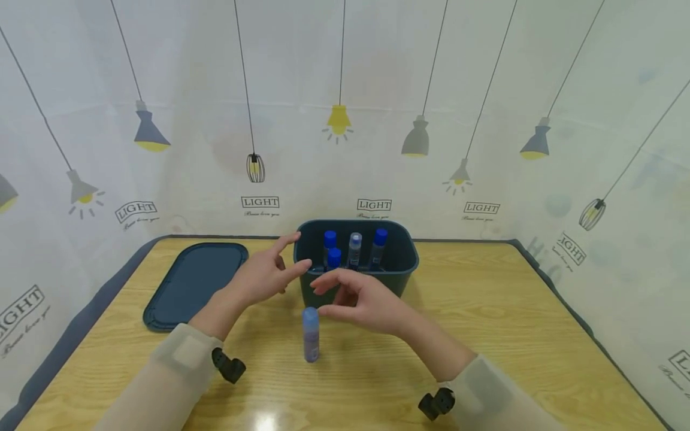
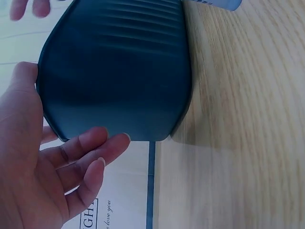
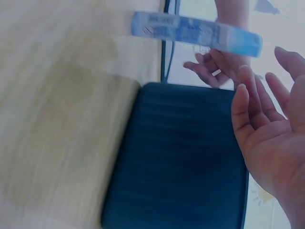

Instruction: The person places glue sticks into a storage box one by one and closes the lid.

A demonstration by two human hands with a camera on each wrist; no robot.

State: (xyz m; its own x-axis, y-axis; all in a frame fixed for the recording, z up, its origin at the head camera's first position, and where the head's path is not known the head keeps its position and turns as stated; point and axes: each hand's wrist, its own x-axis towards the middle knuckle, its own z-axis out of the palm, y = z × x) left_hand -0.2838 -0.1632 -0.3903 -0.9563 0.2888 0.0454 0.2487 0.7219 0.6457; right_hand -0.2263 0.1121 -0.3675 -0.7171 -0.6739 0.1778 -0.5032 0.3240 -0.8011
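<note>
A dark teal plastic bin (image 1: 356, 281) stands on the table and holds several small clear bottles with caps, such as a blue-capped bottle (image 1: 379, 245). At its left rim my left hand (image 1: 261, 276) has thumb and forefinger spread, touching the edge; its other fingers are loosely bent beside the bin corner in the left wrist view. One small bottle with a light blue cap (image 1: 311, 335) stands upright in front of the bin. My right hand (image 1: 372, 302) is just right of that cap, fingers loosely curved around nothing. In the right wrist view the bottle (image 3: 195, 32) appears apart from the fingers.
A flat dark blue tray (image 1: 196, 284) lies on the wooden table (image 1: 485, 335), left of the bin. Behind the table hangs a pale curtain (image 1: 302, 149) printed with lamps.
</note>
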